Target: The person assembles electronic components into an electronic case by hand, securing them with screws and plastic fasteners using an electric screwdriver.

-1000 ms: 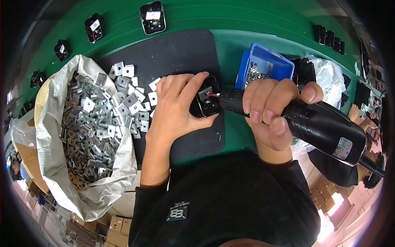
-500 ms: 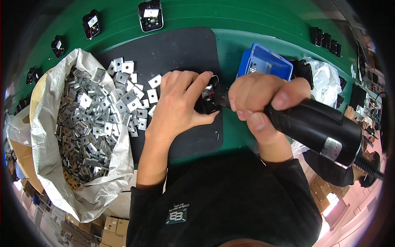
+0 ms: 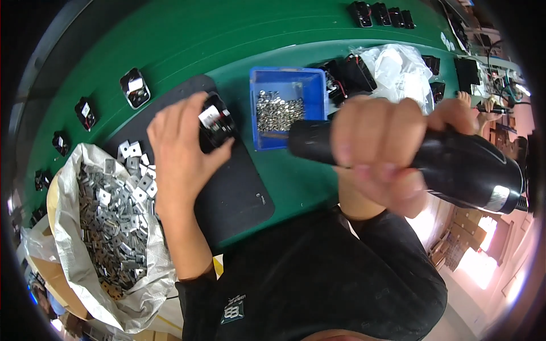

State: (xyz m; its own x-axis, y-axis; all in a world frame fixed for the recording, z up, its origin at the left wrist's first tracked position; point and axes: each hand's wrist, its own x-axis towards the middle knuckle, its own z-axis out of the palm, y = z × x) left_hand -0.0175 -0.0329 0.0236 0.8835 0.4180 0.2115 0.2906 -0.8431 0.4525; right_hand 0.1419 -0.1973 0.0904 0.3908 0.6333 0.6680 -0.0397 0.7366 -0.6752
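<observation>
My left hand (image 3: 181,145) grips a small open black housing (image 3: 218,126) with its thumb and fingers, on the black mat (image 3: 242,196). A white label and some wiring show inside the housing. My right hand, slightly blurred (image 3: 381,150), is wrapped around a black electric screwdriver (image 3: 469,173) held nearly level. Its bit points left, over the front of a blue bin (image 3: 289,74). Small shiny screws (image 3: 278,111) lie heaped in that bin. Whether the bit touches any screw, I cannot tell.
At left stands a white woven sack (image 3: 71,250) full of square metal plates (image 3: 116,221), some spilling onto the mat. Several similar housings (image 3: 135,88) line the far green belt. Behind the bin lie more black housings (image 3: 355,74) and a clear plastic bag (image 3: 398,71). Another person's hand (image 3: 463,98) shows far right.
The screwdriver has come away from the housing and its bit is now over the blue bin. My left hand still holds the housing. The view has turned toward the right.
</observation>
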